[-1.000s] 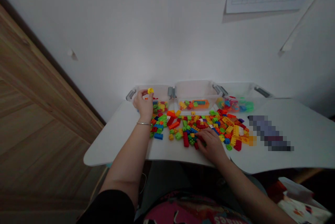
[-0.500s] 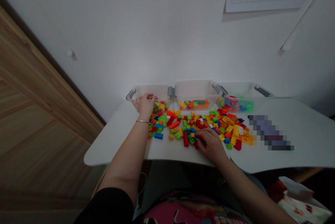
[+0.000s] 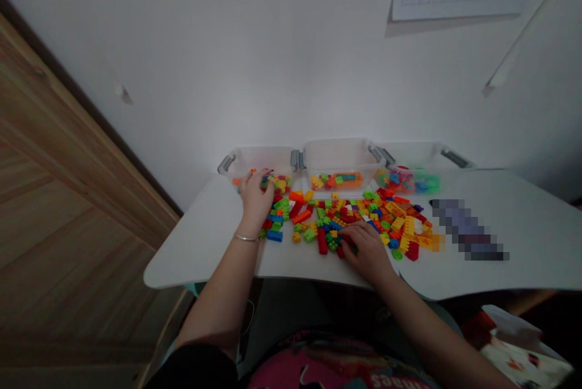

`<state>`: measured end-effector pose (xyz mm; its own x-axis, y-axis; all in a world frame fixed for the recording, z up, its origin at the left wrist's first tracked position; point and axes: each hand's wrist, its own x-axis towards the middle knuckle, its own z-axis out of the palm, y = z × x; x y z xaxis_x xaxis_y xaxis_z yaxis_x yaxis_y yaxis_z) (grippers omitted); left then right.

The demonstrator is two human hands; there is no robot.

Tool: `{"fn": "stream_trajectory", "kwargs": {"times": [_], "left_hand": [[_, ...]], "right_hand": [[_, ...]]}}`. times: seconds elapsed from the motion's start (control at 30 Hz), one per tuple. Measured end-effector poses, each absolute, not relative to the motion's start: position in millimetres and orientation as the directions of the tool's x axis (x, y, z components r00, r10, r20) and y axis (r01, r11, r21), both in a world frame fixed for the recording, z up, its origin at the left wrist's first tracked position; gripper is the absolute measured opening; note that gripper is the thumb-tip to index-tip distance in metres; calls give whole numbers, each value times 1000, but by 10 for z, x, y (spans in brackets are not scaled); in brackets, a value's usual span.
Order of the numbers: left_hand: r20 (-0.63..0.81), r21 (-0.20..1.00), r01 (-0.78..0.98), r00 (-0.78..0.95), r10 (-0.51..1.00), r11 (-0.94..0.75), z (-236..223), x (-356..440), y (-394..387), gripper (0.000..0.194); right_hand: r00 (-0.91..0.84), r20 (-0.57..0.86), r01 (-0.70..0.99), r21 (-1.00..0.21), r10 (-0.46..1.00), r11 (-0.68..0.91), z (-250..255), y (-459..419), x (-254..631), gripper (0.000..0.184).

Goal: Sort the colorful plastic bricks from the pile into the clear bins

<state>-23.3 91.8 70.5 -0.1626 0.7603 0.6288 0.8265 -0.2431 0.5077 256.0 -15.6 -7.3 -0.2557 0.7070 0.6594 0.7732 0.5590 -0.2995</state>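
Note:
A heap of small coloured building bricks [image 3: 350, 219] lies spread over the white table [image 3: 200, 243]. My left hand [image 3: 256, 195] rests palm down at the heap's left end, fingers stretched toward the left clear bin [image 3: 259, 162], holding nothing I can see. My right hand [image 3: 366, 249] lies on the near edge of the heap, fingers curled over bricks; what they hold, if anything, is hidden. A middle clear bin [image 3: 339, 162] and a right clear bin [image 3: 409, 165] behind the heap each hold some bricks.
A white wall stands right behind the bins. A wooden panel [image 3: 68, 195] runs along the left. A blurred-out object [image 3: 468, 228] lies on the table to the right of the heap. The table's front edge curves in around my lap.
My left hand held a yellow brick above the left bin, let it go there, and has drawn back down onto the heap's left end. My right hand has stayed put.

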Motion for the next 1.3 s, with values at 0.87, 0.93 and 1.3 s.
{"fn": "stream_trajectory", "kwargs": {"times": [0.87,0.93,1.3], "left_hand": [[469,192,904,258,845,-383,55,433,-45,46],[472,188,900,269,839,-394,53,434,-48,46],[455,208,895,267,849,-394,53,435,-36,39]], "right_hand": [[-151,585,885,-278,797,372,29,-2,2549,20],[-120,569,913,-259,813,316,102,104,2553,22],[-30,459,976,-180,888,126,96,621,2558,35]]}}
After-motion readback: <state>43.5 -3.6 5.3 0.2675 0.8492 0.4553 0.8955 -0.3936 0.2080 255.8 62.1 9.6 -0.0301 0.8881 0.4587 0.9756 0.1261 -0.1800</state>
